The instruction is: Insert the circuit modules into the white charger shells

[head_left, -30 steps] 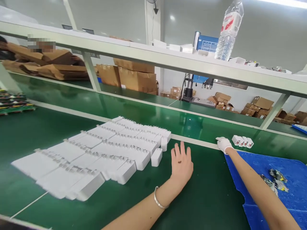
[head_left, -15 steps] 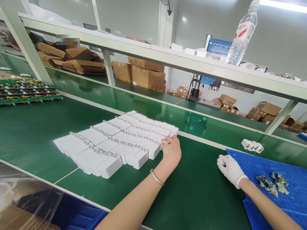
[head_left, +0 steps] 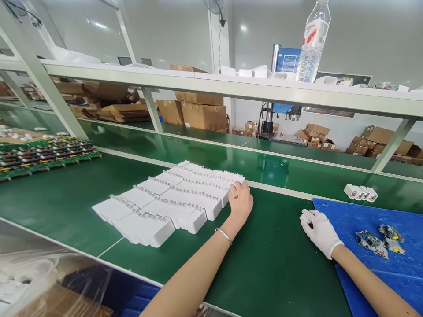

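Observation:
Rows of white plastic cases lie side by side on the green bench, with small metal prongs along their ends. At the right end of the rows, my bare left hand has its fingers bent round a white case, which it mostly hides. My right hand, in a white glove, hovers or rests near the left edge of the blue mat. Its fingers are curled in with the thumb against them; what they hold, if anything, is hidden. Several small circuit boards with components lie on the mat to its right.
A short row of white cases with red parts inside stands behind the mat. Stacked green circuit boards sit at the left. A shelf beam crosses above the bench, carrying a water bottle. Cardboard boxes stand behind.
The camera view has tilted and shifted a little. My left hand stays at the right end of the white cases, and my right hand stays curled beside the mat.

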### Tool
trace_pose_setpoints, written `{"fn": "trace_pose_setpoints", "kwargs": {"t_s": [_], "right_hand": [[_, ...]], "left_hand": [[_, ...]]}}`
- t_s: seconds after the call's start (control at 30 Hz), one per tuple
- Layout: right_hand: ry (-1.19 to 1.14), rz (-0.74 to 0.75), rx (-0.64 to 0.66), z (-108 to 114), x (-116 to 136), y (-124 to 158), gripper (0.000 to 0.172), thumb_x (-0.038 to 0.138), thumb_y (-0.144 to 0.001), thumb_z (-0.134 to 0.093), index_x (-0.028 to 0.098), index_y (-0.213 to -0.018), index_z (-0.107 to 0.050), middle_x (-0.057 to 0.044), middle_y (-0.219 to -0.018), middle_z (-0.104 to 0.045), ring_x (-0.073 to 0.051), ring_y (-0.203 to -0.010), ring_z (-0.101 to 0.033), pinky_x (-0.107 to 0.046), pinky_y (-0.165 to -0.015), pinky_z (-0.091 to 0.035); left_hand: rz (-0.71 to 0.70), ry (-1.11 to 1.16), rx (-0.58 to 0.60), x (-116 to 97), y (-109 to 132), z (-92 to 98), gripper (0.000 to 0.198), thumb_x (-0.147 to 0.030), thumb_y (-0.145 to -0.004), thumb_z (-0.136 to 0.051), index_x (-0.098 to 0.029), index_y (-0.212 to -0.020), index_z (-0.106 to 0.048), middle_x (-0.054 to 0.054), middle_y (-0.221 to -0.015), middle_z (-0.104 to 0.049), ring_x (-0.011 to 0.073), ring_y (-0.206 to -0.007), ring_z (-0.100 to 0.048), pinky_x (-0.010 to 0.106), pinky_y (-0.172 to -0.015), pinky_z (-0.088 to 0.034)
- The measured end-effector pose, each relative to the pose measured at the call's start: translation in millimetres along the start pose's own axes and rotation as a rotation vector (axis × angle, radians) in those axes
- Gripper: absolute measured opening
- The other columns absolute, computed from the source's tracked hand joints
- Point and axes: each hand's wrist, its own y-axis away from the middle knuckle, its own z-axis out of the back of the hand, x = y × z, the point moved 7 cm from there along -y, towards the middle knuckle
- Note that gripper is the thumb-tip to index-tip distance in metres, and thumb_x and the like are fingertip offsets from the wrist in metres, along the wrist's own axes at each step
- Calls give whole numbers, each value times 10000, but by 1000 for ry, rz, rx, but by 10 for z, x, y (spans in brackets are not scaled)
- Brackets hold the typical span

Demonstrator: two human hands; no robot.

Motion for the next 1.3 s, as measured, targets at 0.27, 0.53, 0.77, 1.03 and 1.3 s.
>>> {"fn": "trace_pose_setpoints", "kwargs": {"t_s": [0.27,0.53,0.77,1.03,1.3], "right_hand": [[-106,12,20,133,159,56,369,341,-856,-416,173,-1088,-649,-129,-1060,-603,-283,-963,-551,-421,-854,-448],[-467,32,200,248,166,165,286,134,-660,-541,208,-906,-668,-4,-831,-642,-117,-639,-562,-227,-614,-499],[-580,-87,48,311,216,165,161,233,-663,-624,191,-815,-655,-1,-769,-648,-140,-685,-600,-273,-700,-523],[-1065,-49,-347,777,549,392,253,277,-668,-722,189,-896,-656,-73,-980,-654,-174,-753,-665,-326,-698,-590],[-874,180,-384,820,795,617,289,150,-676,-735,255,-940,-686,-65,-995,-664,-218,-946,-646,-358,-794,-577]], "left_hand": [[84,53,-68,164,-59,-89,551,-219,-735,-497,26,-1224,-432,295,-1182,-472,423,-1201,-363,513,-983,-274],[225,520,180,173,42,-129,651,-187,-573,-643,-96,-1173,-405,246,-1198,-457,451,-1220,-363,551,-977,-287],[304,1380,677,-370,392,-268,339,-370,-721,-461,-174,-991,-518,111,-1044,-611,223,-962,-596,361,-814,-492],[509,1922,1075,-807,938,-405,318,-272,-620,-473,-133,-883,-585,80,-825,-621,187,-727,-598,301,-648,-466],[514,2092,1134,-844,957,-370,353,-255,-521,-480,-143,-845,-564,99,-826,-633,209,-728,-575,289,-634,-398]]}}
